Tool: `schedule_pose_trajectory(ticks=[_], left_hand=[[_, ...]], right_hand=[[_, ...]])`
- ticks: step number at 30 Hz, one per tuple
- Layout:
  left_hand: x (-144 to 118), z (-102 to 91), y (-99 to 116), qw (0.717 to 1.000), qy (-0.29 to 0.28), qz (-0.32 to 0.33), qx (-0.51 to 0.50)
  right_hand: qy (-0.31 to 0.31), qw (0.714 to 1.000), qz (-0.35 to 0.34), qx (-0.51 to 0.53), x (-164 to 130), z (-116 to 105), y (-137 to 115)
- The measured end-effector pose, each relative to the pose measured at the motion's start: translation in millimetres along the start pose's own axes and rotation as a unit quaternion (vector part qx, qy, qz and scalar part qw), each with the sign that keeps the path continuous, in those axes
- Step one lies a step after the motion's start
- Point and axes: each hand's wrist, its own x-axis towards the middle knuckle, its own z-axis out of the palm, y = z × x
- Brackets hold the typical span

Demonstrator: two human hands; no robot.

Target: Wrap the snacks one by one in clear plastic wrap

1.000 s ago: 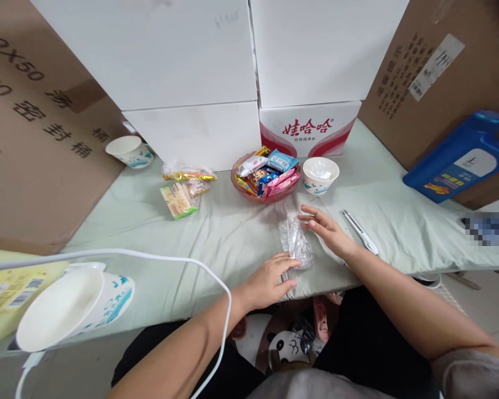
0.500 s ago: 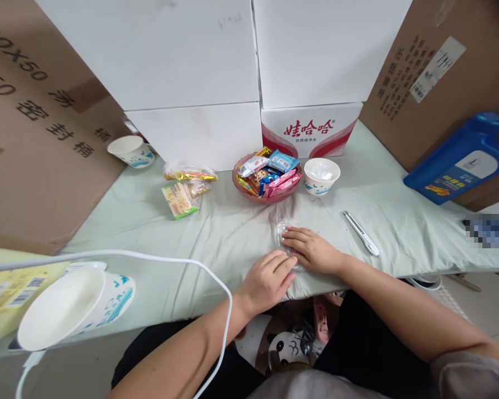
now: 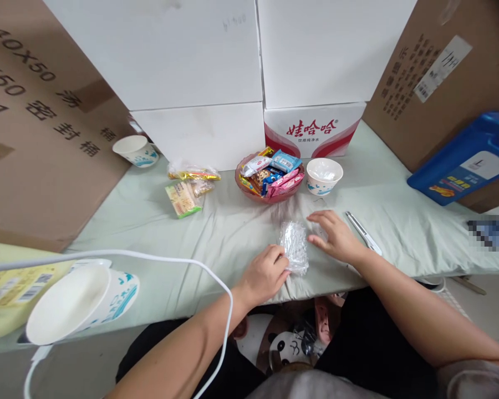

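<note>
A crumpled clear plastic wrapper (image 3: 294, 245) is seen lying on the pale green cloth-covered surface (image 3: 158, 221), close to its near edge and between the two hands. The left hand (image 3: 265, 272) is laid on the cloth with its fingers curled loosely inward; the wrapper's lower left corner is touched by the fingertips, though whether it is actually pinched cannot be told. The right hand (image 3: 336, 237) is held flat and relaxed, fingers extended toward the wrapper's right edge, just beside it (contact cannot be confirmed), and nothing is gripped by it.

A white pen-like tool (image 3: 363, 233) is partly covered by the right wrist. Farther back, a pink bowl (image 3: 268, 195) is filled with assorted wrapped snacks, and a small white paper bowl (image 3: 324, 175) is set just to its right. To the left of the pink bowl, a few loose snack packets (image 3: 188, 188) are scattered on the cloth, with a paper cup (image 3: 135, 151) well beyond them by the cardboard. White cartons (image 3: 216, 72) are stacked along the back, and a blue jug (image 3: 466, 160) is propped at the far right. A white cable (image 3: 183, 263) is arched across the foreground above a tipped paper cup (image 3: 79, 302).
</note>
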Motion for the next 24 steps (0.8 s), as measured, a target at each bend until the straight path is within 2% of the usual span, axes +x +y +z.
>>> schedule_pose_trajectory(ticks=[3,5,7,9,10,11,12,13,14,15,17,19,21,24], left_hand=[[-1.2,1.8,0.6,0.999,0.043,-0.013,-0.008],[-0.4,-0.7,2.6,0.997,0.059,-0.038,-0.037],[1.5,-6.6,4.7,0.987,0.079,-0.112,-0.083],[3.9,-14.4,5.6,0.952,0.076,-0.244,-0.17],[5.1,-18.2,5.4,0.915,0.053,-0.319,-0.243],[6.2,-21.4,4.8,0.861,0.016,-0.383,-0.333],[7.2,-23.9,3.9,0.797,-0.024,-0.426,-0.428],[8.0,-25.4,2.8,0.732,-0.05,-0.445,-0.513],[8.6,-25.9,1.8,0.682,-0.053,-0.446,-0.578],[9.1,-25.4,1.1,0.652,-0.036,-0.436,-0.619],[9.8,-22.3,0.7,0.642,0.023,-0.414,-0.645],[10.3,-17.6,1.8,0.655,0.058,-0.402,-0.637],[10.6,-13.2,4.2,0.678,0.061,-0.386,-0.623],[10.0,-8.8,8.9,0.709,0.046,-0.364,-0.602]], right_hand=[[-0.082,0.992,-0.097,0.012,-8.5,6.4,-29.7],[-0.107,0.988,-0.111,-0.029,-13.7,18.4,-44.8],[-0.109,0.986,-0.107,-0.062,-16.2,27.3,-50.9],[-0.087,0.989,-0.102,-0.07,-16.5,28.2,-51.2],[-0.069,0.99,-0.103,-0.066,-16.3,26.0,-51.1],[-0.051,0.991,-0.11,-0.059,-16.2,22.8,-51.8],[-0.038,0.99,-0.124,-0.048,-16.4,19.5,-53.6],[-0.036,0.988,-0.146,-0.037,-17.0,16.8,-56.6],[-0.045,0.984,-0.174,-0.023,-18.0,15.2,-60.5],[-0.062,0.977,-0.202,-0.009,-19.5,15.0,-64.8],[-0.099,0.964,-0.246,0.027,-22.8,17.9,-71.9],[-0.11,0.959,-0.252,0.074,-25.3,22.4,-74.5],[-0.099,0.965,-0.215,0.116,-25.6,25.1,-72.5],[-0.058,0.984,-0.1,0.138,-22.4,24.3,-66.4]])
